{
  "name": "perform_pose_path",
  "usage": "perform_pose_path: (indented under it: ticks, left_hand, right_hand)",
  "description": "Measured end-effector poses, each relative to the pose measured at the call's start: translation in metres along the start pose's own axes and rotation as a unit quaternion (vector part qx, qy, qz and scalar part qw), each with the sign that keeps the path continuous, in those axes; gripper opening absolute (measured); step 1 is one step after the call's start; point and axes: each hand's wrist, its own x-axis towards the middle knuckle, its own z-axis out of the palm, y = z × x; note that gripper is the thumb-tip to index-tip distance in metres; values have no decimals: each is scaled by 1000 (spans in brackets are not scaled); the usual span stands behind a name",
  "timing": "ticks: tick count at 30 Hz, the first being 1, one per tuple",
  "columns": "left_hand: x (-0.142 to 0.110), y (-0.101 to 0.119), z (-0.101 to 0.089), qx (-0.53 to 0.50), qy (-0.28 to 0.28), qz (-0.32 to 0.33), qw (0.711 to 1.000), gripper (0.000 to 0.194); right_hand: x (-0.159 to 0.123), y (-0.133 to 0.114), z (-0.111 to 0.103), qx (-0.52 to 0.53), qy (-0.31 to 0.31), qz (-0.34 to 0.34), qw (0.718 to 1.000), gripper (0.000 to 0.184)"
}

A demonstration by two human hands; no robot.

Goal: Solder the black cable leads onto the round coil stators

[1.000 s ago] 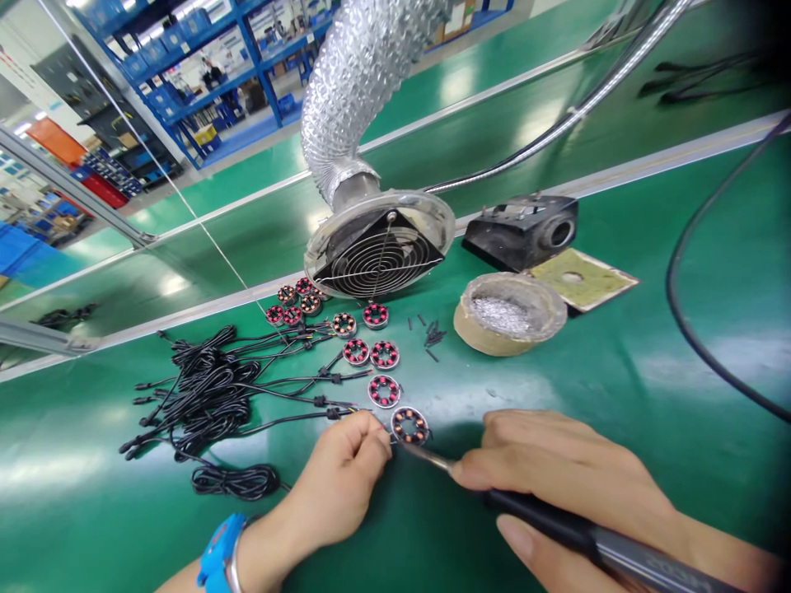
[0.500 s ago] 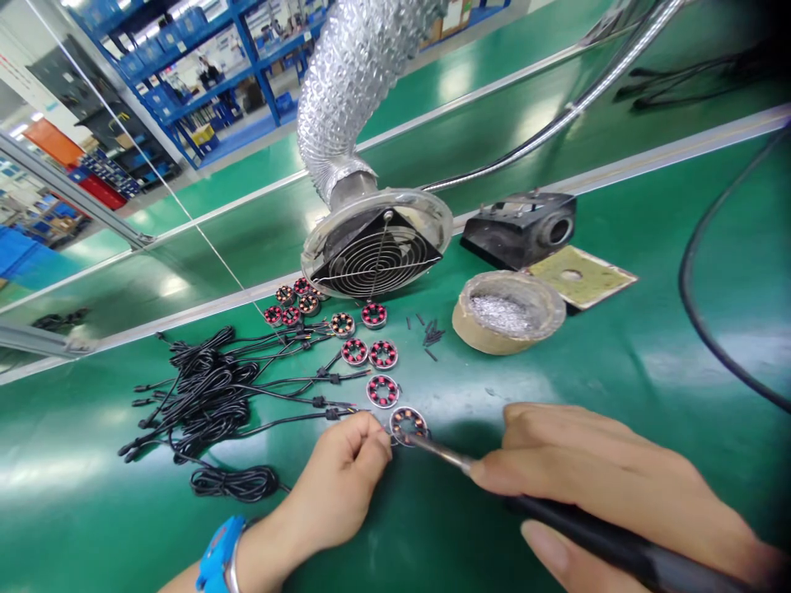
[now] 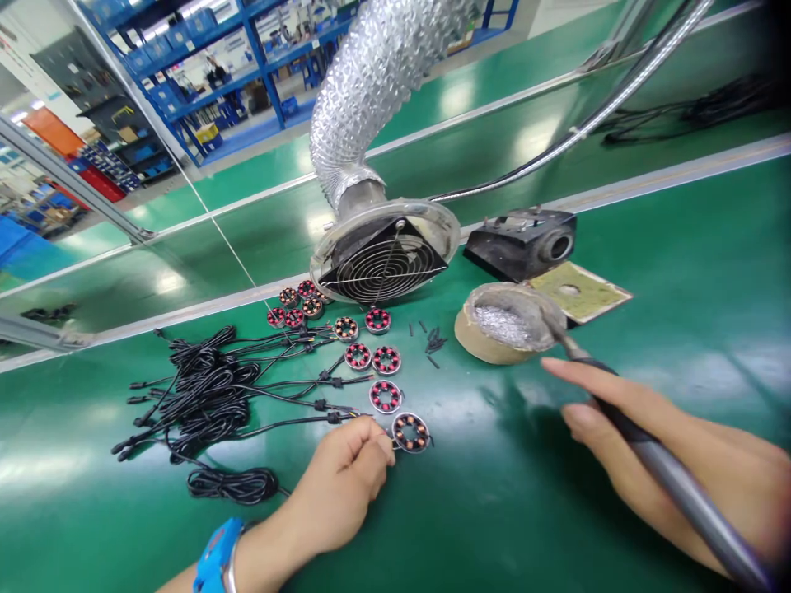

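Note:
My left hand (image 3: 346, 473) is closed in a pinch on the end of a thin black wire (image 3: 290, 422), held against a small round coil ring (image 3: 411, 431) on the green table. My right hand (image 3: 667, 461) grips a soldering iron (image 3: 673, 486) like a pen. The iron's tip reaches the rim of a round pot of silvery solder dross (image 3: 503, 323), away from the ring. Several more red and copper coil rings (image 3: 371, 356) lie in a loose line behind the near one.
A tangle of black cables (image 3: 203, 395) lies at the left. A fume fan (image 3: 386, 255) on a silver flexible duct (image 3: 376, 91) stands behind the rings. A black iron stand (image 3: 525, 239) with a yellow sponge (image 3: 578, 292) sits behind the pot. Small black sleeves (image 3: 432, 339) are scattered nearby.
My right hand has swung the soldering iron up and to the right, from the near coil ring to the pot's rim. My left hand has stayed pinched at the ring.

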Motion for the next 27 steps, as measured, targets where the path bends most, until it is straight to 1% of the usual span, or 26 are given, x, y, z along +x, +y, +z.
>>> perform_pose_path:
  ticks: [2, 4, 5, 8, 10, 13, 16, 20, 24, 27]
  left_hand:
    - [1, -1, -2, -14, -4, -15, 1000, 42]
    - [2, -2, -6, -39, -5, -38, 998, 44]
    - [2, -2, -7, -55, -5, -48, 997, 46]
    - [1, -2, -11, -68, -2, -57, 996, 48]
    - [-1, 0, -13, -36, 4, -58, 998, 45]
    - [-2, 3, -14, 34, 19, -59, 997, 39]
    - [-2, 5, -14, 82, 22, -33, 996, 34]
    - [-3, 5, -13, 111, 1, 7, 994, 31]
    - [-7, 6, -8, 163, -11, 11, 987, 29]
    - [-10, 6, -6, 207, -5, 20, 978, 29]
  right_hand:
    - [10, -17, 9, 6, -11, -47, 999, 30]
    - [21, -37, 20, 65, -24, -113, 991, 20]
    - [27, -47, 27, 96, -53, -132, 985, 17]
    - [44, -72, 45, 141, -136, -155, 968, 17]
    - [50, -80, 56, 153, -160, -166, 961, 20]
    - [50, -81, 66, 162, -147, -172, 961, 23]
    - [43, -77, 68, 162, -141, -164, 963, 23]
    - [36, -75, 65, 198, -165, -148, 955, 24]
    - [36, -79, 64, 257, -200, -109, 939, 27]
    - [39, -81, 66, 273, -201, -112, 934, 26]
